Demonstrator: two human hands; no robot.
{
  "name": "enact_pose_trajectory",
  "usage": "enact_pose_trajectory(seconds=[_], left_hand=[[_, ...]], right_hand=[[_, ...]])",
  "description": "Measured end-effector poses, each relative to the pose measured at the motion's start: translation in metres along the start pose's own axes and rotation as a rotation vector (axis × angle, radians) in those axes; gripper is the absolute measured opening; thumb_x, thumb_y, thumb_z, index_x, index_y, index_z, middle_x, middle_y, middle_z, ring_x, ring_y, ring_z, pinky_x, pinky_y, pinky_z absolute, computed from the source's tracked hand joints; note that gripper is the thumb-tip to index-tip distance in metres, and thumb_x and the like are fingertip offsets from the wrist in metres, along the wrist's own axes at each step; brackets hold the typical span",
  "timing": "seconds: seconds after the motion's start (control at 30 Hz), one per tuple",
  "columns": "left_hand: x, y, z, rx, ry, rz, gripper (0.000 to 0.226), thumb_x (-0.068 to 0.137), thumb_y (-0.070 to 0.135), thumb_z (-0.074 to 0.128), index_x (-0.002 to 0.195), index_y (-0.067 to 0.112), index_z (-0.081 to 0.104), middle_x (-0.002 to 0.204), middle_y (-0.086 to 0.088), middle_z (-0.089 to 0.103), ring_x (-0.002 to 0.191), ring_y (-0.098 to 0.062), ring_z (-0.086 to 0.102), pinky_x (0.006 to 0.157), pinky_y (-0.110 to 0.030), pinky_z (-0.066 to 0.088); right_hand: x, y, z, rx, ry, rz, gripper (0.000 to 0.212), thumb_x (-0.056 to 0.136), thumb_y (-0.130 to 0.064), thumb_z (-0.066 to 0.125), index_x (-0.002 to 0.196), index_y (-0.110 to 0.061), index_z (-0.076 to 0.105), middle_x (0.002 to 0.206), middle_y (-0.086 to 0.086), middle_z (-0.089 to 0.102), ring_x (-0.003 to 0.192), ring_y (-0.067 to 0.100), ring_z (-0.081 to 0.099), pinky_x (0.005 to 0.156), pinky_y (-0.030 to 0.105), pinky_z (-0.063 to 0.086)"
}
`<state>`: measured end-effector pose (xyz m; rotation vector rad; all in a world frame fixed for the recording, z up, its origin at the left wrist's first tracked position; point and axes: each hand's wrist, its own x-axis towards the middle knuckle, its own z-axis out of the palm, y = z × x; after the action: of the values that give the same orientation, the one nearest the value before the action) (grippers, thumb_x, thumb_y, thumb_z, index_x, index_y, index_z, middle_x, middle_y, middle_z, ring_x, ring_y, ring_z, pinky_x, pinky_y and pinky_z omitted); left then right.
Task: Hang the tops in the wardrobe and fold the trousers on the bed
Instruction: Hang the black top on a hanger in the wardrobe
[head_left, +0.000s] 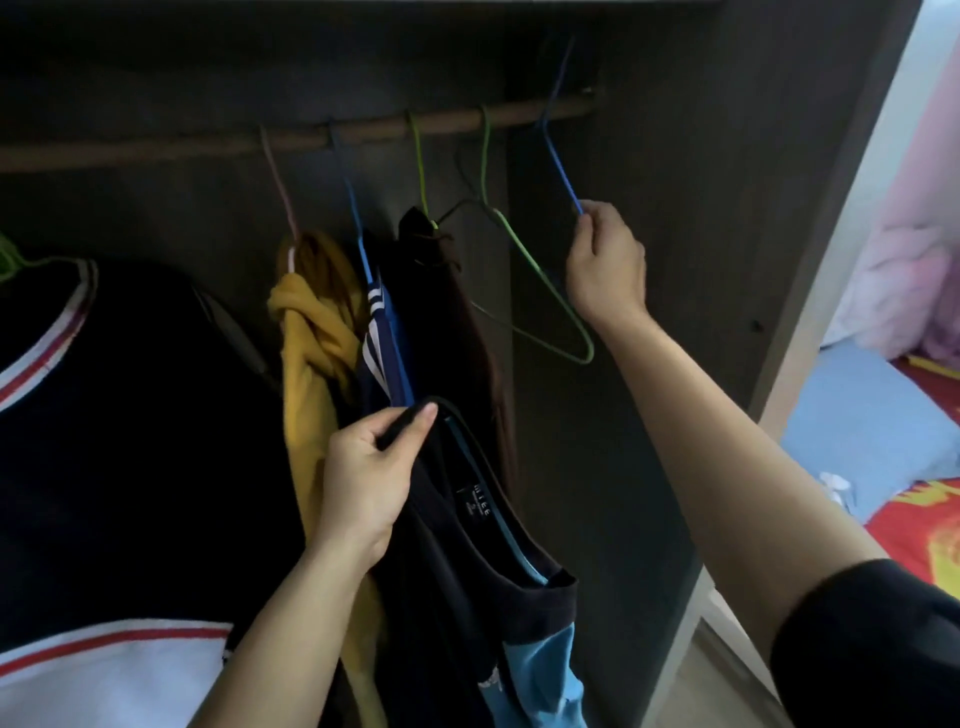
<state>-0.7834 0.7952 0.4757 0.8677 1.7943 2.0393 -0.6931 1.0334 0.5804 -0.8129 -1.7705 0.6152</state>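
Two hands work inside the dark wardrobe (660, 218). At lower centre of the frame, the left hand (363, 478) pinches the neckline of a black T-shirt (467, 571) between thumb and curled fingers. The shirt hangs down from that grip toward the bottom edge, with a label showing inside the collar. At upper right of centre, the right hand (605, 260) has its fingers clenched round the lower end of a blue wire hanger (561, 171), whose neck crosses the wooden rail (156, 150).

Just left of that hand an empty green hanger (540, 280) hangs on the rail. Further left hang a dark brown garment (457, 312), a navy striped top (384, 332) and a yellow garment (311, 332). A black jersey with red and white trim (130, 415) fills the left side. At far right, outside the wardrobe, lies a blue pillow (872, 415).
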Motion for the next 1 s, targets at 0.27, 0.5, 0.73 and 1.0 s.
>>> enact_pose_trajectory(seconds=[0.27,0.5,0.73,1.0], left_hand=[[-0.015,-0.014,-0.019,-0.033,-0.162,-0.026,0.029,0.083,0.044,0.074,0.096,0.019,0.076,0.093,-0.001,0.077,0.095,-0.019,0.072,0.093,-0.043,0.055],[-0.053,-0.050,0.032,-0.134,-0.353,-0.213,0.021,0.088,0.026,0.072,0.109,0.023,0.071,0.105,0.002,0.073,0.104,-0.015,0.068,0.092,-0.026,0.052],[-0.088,-0.038,0.079,-0.325,-0.658,-0.492,0.021,0.098,0.023,0.059,0.099,0.003,0.066,0.088,-0.011,0.069,0.085,-0.025,0.066,0.080,-0.036,0.056],[-0.147,-0.035,0.123,-0.131,-0.907,-0.229,0.024,0.096,0.013,0.060,0.079,0.019,0.076,0.078,0.003,0.074,0.072,-0.006,0.068,0.065,-0.016,0.054]], right_hand=[[-0.140,0.025,-0.021,0.050,0.171,0.092,0.022,0.099,-0.035,0.052,0.114,-0.025,0.065,0.079,-0.022,0.063,0.073,-0.010,0.056,0.071,0.022,0.042],[-0.292,0.048,-0.077,-0.061,0.287,0.120,0.010,0.103,-0.033,0.048,0.108,-0.033,0.056,0.057,-0.016,0.047,0.047,0.004,0.039,0.049,0.020,0.027],[-0.372,0.050,-0.154,-0.097,0.243,0.154,0.018,0.100,-0.030,0.044,0.087,-0.033,0.056,0.057,-0.017,0.048,0.052,-0.002,0.041,0.053,0.017,0.032],[-0.401,0.035,-0.230,-0.044,0.045,0.316,0.036,0.085,-0.060,0.064,0.108,-0.032,0.066,0.073,-0.003,0.062,0.064,0.011,0.060,0.058,0.039,0.051]])
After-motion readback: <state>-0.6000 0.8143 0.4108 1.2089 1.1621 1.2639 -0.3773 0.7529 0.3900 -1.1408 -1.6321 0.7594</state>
